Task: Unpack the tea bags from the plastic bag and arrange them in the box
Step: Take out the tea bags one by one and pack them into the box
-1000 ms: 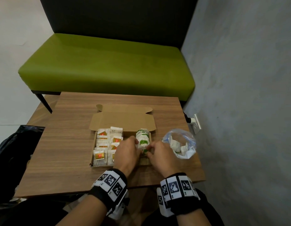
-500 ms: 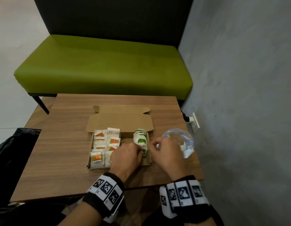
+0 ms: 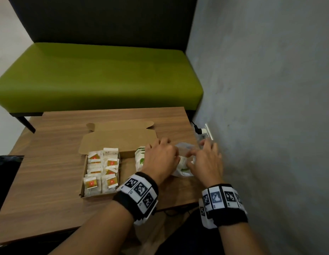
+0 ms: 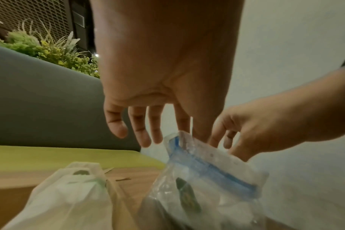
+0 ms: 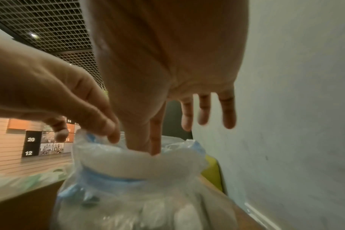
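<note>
Both your hands have left the box (image 3: pixel 82 183) and now meet at the plastic bag (image 3: pixel 184 157), which lies on the table (image 3: pixel 49 181) just right of it. Your left hand (image 3: pixel 160 159) pinches the near lip of the zip mouth between thumb and forefinger, other fingers spread; your right hand (image 3: pixel 206 162) dips thumb and forefinger into the opening, remaining fingers straight and apart. Judge the film as thin, slippery and limp, so hold it at the stiffer blue zip strip (image 4: pixel 213 169). Tea bags (image 3: pixel 101 172) are light, soft and crushable; take one by an edge. The wall (image 3: pixel 270 126) crowds your right side, and the box's green-tagged row (image 3: pixel 140 159) sits touching your left hand's path back.
</note>
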Demonstrator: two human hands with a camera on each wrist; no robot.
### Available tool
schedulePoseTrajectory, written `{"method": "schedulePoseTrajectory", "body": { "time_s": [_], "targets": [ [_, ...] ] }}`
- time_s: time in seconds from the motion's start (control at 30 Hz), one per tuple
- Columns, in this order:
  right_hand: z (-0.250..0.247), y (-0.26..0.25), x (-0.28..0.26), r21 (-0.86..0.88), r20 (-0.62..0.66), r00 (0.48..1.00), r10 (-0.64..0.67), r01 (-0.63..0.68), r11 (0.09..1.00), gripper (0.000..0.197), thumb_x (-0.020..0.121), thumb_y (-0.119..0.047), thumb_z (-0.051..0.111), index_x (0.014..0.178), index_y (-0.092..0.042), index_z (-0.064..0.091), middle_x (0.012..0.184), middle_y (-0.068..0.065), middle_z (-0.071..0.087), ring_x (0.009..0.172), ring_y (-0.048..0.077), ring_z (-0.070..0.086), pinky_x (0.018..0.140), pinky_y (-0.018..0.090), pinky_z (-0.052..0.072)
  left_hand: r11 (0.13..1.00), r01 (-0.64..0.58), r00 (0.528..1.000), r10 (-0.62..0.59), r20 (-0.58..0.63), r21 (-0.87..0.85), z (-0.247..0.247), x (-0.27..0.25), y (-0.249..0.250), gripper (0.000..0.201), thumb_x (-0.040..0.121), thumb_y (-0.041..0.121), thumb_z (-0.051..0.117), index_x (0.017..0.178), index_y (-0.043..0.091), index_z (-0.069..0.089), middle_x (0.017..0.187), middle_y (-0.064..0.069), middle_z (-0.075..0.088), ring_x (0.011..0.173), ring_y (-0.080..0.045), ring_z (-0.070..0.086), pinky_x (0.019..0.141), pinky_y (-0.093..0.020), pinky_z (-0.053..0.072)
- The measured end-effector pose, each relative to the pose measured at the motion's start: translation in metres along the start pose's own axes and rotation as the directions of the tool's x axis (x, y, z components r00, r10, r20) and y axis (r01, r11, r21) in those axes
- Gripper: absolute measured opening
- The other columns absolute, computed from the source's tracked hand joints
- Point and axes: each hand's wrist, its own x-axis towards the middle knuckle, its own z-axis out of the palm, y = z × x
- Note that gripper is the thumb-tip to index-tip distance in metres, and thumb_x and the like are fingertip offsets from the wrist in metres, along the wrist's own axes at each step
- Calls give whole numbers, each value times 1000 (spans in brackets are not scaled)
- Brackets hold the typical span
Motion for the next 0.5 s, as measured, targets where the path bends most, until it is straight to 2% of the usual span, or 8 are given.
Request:
{"method": "schedulePoseTrajectory", "body": {
  "time_s": [0.03, 0.1, 0.17, 0.27, 0.37, 0.43, 0.5],
  "targets": [
    [2, 2, 0, -15, 64, 998, 15, -14, 1000, 38, 82, -45, 73, 119, -40, 65, 146, 4, 35, 134, 27, 32, 108, 45, 37, 999, 12, 999, -14, 34, 38, 1, 1, -1, 30, 93, 42, 57, 119, 30, 65, 136, 0, 52, 123, -25, 47, 100, -46, 37],
    [2, 7, -1, -22, 168, 983, 77, -74, 997, 53, 81, -50, 73, 130, -39, 58, 153, 7, 31, 139, 32, 30, 112, 55, 31, 996, 33, 998, -38, 59, 87, 4, -1, -6, 35, 89, 41, 60, 122, 30, 62, 126, 1, 60, 117, -25, 54, 98, -47, 38],
    [0, 11, -4, -7, 182, 974, 136, -137, 991, 58, 82, -52, 71, 135, -37, 54, 152, 7, 32, 139, 33, 32, 111, 57, 29, 995, 41, 997, -47, 62, 87, 7, -5, -10, 39, 89, 40, 59, 127, 33, 59, 123, 3, 64, 114, -24, 58, 96, -45, 41],
    [1, 10, -9, 41, 140, 978, 158, -165, 985, 57, 82, -48, 72, 134, -34, 56, 151, 7, 33, 138, 31, 34, 112, 56, 30, 1000, 28, 997, -28, 72, 5, 16, -9, -10, 44, 89, 31, 58, 134, 31, 55, 128, 0, 61, 115, -25, 59, 93, -41, 47],
    [6, 2, -11, 92, 80, 996, 39, -46, 995, 47, 80, -46, 75, 125, -37, 62, 156, 3, 29, 144, 28, 24, 115, 60, 24, 993, 18, 997, -10, 75, -113, 21, -11, -7, 46, 90, 24, 59, 136, 25, 54, 133, -2, 58, 115, -24, 59, 93, -41, 50],
    [10, -5, -10, 89, 81, 995, -60, 53, 995, 42, 80, -49, 73, 121, -39, 64, 160, 3, 21, 148, 28, 11, 117, 66, 14, 989, 4, 998, 5, 62, -145, 23, -14, -7, 46, 91, 24, 59, 137, 23, 53, 132, -2, 57, 115, -22, 59, 93, -38, 51],
    [11, -11, -7, 66, 123, 989, -86, 78, 995, 43, 82, -53, 69, 122, -40, 64, 164, 4, 9, 151, 33, -3, 114, 70, 3, 984, -5, 999, 11, 34, -177, 24, -17, -9, 47, 92, 24, 61, 138, 22, 52, 132, -1, 57, 114, -19, 59, 93, -33, 51]
  ]
}}
